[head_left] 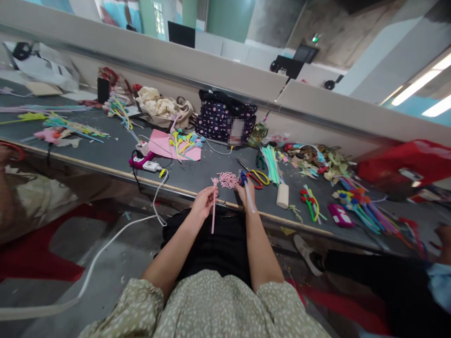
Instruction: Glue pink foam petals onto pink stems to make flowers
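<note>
My left hand (206,202) is closed around a thin pink stem (213,218), which hangs upright with small pink pieces at its top. A little to the right, my right hand (242,192) grips a small blue glue gun (242,177); a translucent glue stick (251,202) sticks out of its rear toward my wrist. Between the two hands lies a pile of small pink pieces (228,180) on the dark table (214,162). Scissors with yellow and red handles (259,178) rest just beyond my right hand.
A magenta and white power strip (146,163) with a white cable (116,230) stands left. A pink sheet (158,143) bears colourful flowers. Green stems (270,164), a pale cylinder (283,195) and a dotted bag (218,117) are around. People sit on both sides.
</note>
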`<state>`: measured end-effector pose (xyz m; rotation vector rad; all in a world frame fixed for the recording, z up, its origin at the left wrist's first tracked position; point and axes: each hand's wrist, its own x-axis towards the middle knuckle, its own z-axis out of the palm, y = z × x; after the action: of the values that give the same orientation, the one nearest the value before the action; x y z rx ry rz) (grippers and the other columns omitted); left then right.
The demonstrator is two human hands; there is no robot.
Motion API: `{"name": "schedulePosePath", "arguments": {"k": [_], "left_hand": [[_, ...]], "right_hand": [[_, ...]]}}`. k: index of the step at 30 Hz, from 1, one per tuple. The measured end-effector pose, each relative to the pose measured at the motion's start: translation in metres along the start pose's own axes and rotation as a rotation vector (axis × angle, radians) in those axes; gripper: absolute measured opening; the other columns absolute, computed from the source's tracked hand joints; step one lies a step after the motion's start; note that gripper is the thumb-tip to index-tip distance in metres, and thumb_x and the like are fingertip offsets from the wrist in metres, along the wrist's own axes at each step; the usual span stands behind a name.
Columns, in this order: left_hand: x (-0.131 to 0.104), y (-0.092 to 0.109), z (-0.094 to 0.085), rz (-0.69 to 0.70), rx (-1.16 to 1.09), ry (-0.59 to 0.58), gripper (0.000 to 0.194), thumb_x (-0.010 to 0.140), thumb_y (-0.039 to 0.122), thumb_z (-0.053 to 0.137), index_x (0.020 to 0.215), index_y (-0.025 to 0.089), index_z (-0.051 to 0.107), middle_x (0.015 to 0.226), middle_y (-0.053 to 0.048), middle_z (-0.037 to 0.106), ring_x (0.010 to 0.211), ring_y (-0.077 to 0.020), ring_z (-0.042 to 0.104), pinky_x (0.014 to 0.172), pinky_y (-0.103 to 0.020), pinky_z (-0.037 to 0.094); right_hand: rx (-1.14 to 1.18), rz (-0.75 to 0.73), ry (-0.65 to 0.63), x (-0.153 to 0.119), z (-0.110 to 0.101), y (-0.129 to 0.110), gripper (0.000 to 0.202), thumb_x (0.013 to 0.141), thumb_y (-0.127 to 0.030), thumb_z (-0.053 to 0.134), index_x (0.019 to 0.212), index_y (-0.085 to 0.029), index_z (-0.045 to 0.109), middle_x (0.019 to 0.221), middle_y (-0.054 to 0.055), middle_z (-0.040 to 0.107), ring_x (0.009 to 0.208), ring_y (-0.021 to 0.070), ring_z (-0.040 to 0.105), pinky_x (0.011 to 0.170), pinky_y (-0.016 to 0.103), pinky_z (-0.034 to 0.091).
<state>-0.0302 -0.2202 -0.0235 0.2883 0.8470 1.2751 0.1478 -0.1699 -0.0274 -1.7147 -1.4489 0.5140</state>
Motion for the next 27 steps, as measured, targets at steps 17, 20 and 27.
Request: {"name": "schedulePosePath", "arguments": {"k": [17, 20, 27], "left_hand": [[0.016, -0.002, -0.005, 0.010, 0.073, 0.022, 0.013, 0.072, 0.019, 0.075, 0.079, 0.012, 0.067, 0.061, 0.000, 0.064, 0.045, -0.0054, 0.057, 0.046, -0.015, 0.049], [0.017, -0.002, -0.004, 0.012, 0.070, 0.020, 0.012, 0.073, 0.018, 0.073, 0.080, 0.011, 0.067, 0.061, 0.000, 0.064, 0.045, -0.0053, 0.056, 0.045, -0.015, 0.049], [0.014, 0.002, -0.005, 0.022, 0.081, 0.022, 0.010, 0.074, 0.016, 0.072, 0.079, 0.010, 0.066, 0.060, 0.000, 0.064, 0.043, -0.0057, 0.056, 0.044, -0.016, 0.049]], "right_hand": [[-0.287, -0.027, -0.059, 0.003, -0.003, -0.009, 0.024, 0.085, -0.037, 0.054, 0.100, -0.019, 0.054, 0.097, 0.009, 0.068, 0.090, 0.0229, 0.064, 0.077, 0.030, 0.046], [-0.304, -0.007, -0.091, 0.003, 0.002, -0.013, 0.026, 0.080, -0.035, 0.061, 0.099, -0.019, 0.055, 0.094, 0.010, 0.069, 0.090, 0.0254, 0.065, 0.077, 0.032, 0.046], [-0.192, 0.029, -0.062, -0.002, 0.009, -0.013, 0.022, 0.077, -0.032, 0.063, 0.095, -0.021, 0.055, 0.087, 0.008, 0.067, 0.087, 0.0255, 0.064, 0.078, 0.035, 0.046]]}}
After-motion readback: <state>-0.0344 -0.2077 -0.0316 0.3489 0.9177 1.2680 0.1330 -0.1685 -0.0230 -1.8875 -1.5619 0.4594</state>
